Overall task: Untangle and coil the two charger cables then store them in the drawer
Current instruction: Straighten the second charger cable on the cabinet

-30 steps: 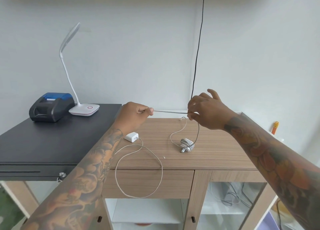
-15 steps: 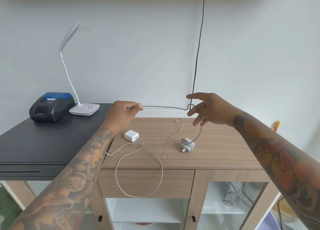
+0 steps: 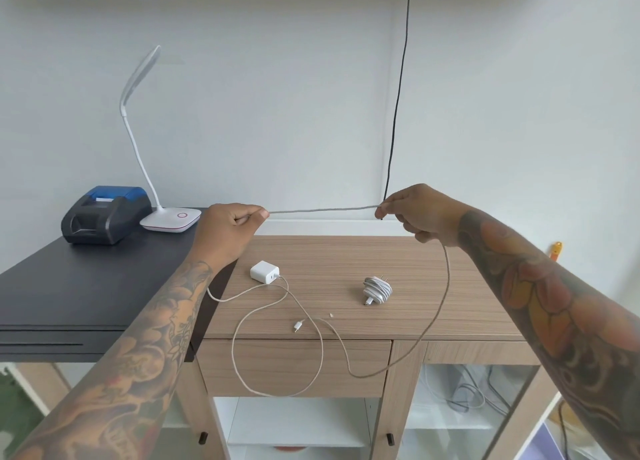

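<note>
A white charger cable (image 3: 322, 210) is stretched taut in the air between my left hand (image 3: 230, 231) and my right hand (image 3: 420, 215), both pinched on it. From my right hand the cable drops in a long loop past the cabinet front to its plug end (image 3: 298, 327) on the wooden cabinet top (image 3: 450, 286). The white charger block (image 3: 264, 272) lies there with more cable looping over the closed drawer (image 3: 294, 368). A second charger (image 3: 376, 290), with its cable coiled around it, rests right of centre.
To the left stands a black table (image 3: 69, 297) with a small printer (image 3: 104, 213) and a white desk lamp (image 3: 171, 219). A black cord (image 3: 398, 96) hangs down the wall behind. Glass cabinet doors sit below right of the drawer.
My hands moved apart and stretched the cable taut. The cable came away from the coiled charger, its plug end now lies near the front edge, and a long loop hangs from my right hand.
</note>
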